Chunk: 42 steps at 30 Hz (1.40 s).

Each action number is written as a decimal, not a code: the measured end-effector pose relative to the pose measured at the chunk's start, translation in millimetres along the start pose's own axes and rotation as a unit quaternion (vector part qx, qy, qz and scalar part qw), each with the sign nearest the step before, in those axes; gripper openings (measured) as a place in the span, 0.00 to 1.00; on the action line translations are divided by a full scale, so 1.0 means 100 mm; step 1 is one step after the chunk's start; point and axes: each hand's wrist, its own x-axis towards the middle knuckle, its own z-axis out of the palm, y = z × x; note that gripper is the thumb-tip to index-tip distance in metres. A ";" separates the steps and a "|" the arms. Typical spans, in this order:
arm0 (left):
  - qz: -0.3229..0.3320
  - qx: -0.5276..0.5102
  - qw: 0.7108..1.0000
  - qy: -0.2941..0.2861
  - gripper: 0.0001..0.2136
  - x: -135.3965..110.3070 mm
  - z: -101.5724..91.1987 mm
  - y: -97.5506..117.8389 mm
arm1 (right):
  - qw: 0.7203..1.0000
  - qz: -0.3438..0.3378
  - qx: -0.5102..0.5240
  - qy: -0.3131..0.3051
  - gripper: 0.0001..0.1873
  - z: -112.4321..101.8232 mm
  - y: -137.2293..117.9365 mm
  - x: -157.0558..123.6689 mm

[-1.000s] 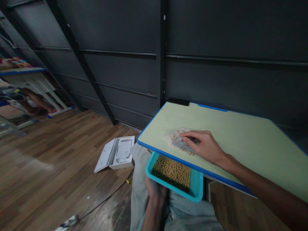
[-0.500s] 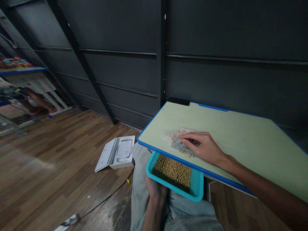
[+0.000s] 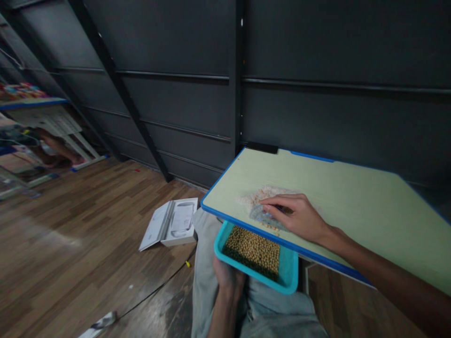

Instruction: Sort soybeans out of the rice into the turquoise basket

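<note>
My left hand [image 3: 229, 276] grips the turquoise plastic tray [image 3: 291, 274] from below, over my lap and under the table's front edge. Round tan beans [image 3: 254, 249] cover most of the tray's bottom. Above it, the thumb and fingers of my right hand [image 3: 294, 211] pinch a clear, rounded plastic piece [image 3: 260, 214] against the tabletop. Its full outline is partly hidden by the hand. Several loose beans [image 3: 269, 227] lie between that piece and the edge. Behind it, more beans sit in a patch of pale powder or crumbs [image 3: 269, 191].
The pale table [image 3: 355, 202] has a blue rim and stands near a dark panelled wall [image 3: 176, 42]. A flat black object [image 3: 261, 148] rests at its back corner. On the wooden floor are an open white box [image 3: 179, 223] and a cable [image 3: 155, 291]. Another person's legs [image 3: 58, 145] show far left.
My right hand and the clear piece have shifted very slightly left and toward the table edge. Loose beans by the edge have moved a little. My left hand holds the tray in the same place.
</note>
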 end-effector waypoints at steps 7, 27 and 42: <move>-0.004 -0.014 1.000 -0.017 0.15 0.00 0.02 0.00 | 1.000 0.006 0.009 -0.001 0.11 0.01 0.00 0.00; 0.000 -0.004 0.999 -0.033 0.16 0.05 -0.03 -0.03 | 0.999 0.019 0.023 -0.021 0.10 0.02 -0.01 -0.01; 0.001 -0.009 0.999 -0.036 0.16 -0.01 0.04 -0.01 | 0.999 0.017 0.025 -0.025 0.10 0.02 -0.04 -0.02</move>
